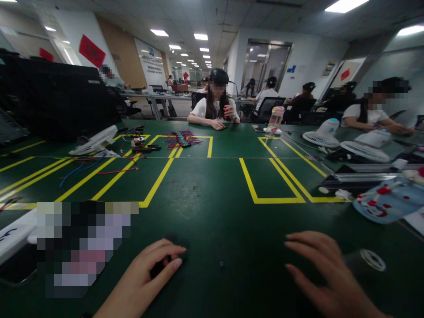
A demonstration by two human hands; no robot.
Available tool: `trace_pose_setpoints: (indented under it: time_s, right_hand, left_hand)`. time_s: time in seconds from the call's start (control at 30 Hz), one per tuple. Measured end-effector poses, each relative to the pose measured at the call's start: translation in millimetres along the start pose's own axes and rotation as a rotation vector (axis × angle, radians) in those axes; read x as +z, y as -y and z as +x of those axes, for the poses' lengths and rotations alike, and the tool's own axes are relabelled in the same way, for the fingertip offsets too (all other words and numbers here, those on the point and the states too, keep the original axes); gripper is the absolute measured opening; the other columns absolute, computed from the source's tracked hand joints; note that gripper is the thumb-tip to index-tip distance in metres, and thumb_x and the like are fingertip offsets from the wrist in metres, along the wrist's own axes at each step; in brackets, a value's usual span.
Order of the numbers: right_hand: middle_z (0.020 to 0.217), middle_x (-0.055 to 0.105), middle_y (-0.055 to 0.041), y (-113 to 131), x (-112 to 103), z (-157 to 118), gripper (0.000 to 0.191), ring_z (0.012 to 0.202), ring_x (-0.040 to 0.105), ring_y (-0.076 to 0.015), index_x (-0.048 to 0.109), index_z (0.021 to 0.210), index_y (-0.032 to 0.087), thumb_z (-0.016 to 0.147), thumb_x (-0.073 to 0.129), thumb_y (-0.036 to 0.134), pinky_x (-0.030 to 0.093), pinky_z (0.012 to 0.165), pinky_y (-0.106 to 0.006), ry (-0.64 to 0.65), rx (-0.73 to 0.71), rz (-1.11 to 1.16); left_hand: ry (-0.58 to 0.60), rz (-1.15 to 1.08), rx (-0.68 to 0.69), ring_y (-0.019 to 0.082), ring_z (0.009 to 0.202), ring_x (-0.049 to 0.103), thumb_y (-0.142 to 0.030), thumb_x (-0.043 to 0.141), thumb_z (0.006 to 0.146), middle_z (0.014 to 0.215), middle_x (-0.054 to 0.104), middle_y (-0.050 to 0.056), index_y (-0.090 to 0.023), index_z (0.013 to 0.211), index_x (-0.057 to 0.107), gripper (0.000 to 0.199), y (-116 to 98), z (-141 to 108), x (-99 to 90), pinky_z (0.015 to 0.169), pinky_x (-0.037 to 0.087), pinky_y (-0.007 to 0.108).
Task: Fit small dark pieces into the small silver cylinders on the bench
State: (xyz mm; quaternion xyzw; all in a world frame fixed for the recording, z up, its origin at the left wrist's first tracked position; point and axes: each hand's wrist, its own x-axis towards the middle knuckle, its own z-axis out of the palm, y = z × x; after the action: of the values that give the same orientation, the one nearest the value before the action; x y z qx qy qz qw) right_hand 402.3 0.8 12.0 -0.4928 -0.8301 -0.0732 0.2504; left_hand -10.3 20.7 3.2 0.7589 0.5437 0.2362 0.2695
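Note:
My left hand (150, 267) is low over the green table (198, 229), its fingers curved and the thumb tip a little apart from the index finger. Nothing shows in its grasp. Between my two hands lies a tiny dark piece (221, 263), too small to name, touched by neither. My right hand (319, 269) is open, fingers spread and pointing left, with no object in it. Just to its right, partly hidden behind it, is a dark cylinder (366, 260) with a pale ring at its end.
Yellow tape lines (280, 201) mark the table. At left are a white fan (94, 140), loose wires (71, 172) and a bundle of coloured wires (183, 138). A blue patterned bag-like item (384, 201) and more fans (321, 134) stand right. A person (217, 101) sits opposite.

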Motion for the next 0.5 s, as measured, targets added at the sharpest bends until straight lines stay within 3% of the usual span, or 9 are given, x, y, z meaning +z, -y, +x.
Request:
trace_pose_setpoints:
  time_s: [0.13, 0.27, 0.37, 0.5]
  right_hand:
    - [0.13, 0.049, -0.0017, 72, 32, 59, 0.049, 0.113, 0.045, -0.0237, 0.047, 0.131, 0.035, 0.084, 0.058, 0.035, 0.034, 0.093, -0.043, 0.278, -0.083, 0.143]
    - [0.108, 0.059, 0.0003, 98, 45, 82, 0.021, 0.1, 0.049, -0.0173, 0.062, 0.107, 0.031, 0.089, 0.053, 0.032, 0.037, 0.088, -0.037, 0.439, -0.12, 0.354]
    - [0.097, 0.059, -0.0012, 84, 30, 70, 0.014, 0.092, 0.052, -0.0134, 0.061, 0.095, 0.024, 0.087, 0.05, 0.022, 0.04, 0.084, -0.032, 0.37, -0.112, 0.367]
    - [0.102, 0.057, -0.0058, 13, -17, 19, 0.016, 0.097, 0.053, -0.0179, 0.058, 0.094, 0.023, 0.078, 0.06, 0.024, 0.043, 0.083, -0.032, -0.048, 0.05, 0.117]
  left_hand:
    - [-0.007, 0.015, 0.01, 0.02, 0.096, 0.065, -0.032, 0.055, 0.09, 0.105, 0.068, 0.0, -0.032, 0.112, 0.066, 0.024, 0, -2, -1.1, 0.082, 0.055, 0.028]
    - [-0.012, 0.012, 0.009, 0.019, 0.093, 0.066, -0.032, 0.056, 0.09, 0.102, 0.069, 0.0, -0.03, 0.109, 0.068, 0.023, -3, -1, -2.2, 0.083, 0.054, 0.028]
    - [0.003, 0.005, 0.013, 0.019, 0.092, 0.066, -0.032, 0.055, 0.091, 0.101, 0.068, 0.001, -0.029, 0.111, 0.067, 0.024, -3, -1, -2.6, 0.083, 0.054, 0.027]
    - [-0.007, 0.004, 0.014, 0.02, 0.094, 0.066, -0.033, 0.055, 0.09, 0.104, 0.068, 0.002, -0.03, 0.111, 0.067, 0.024, -2, -1, -3.0, 0.084, 0.054, 0.029]
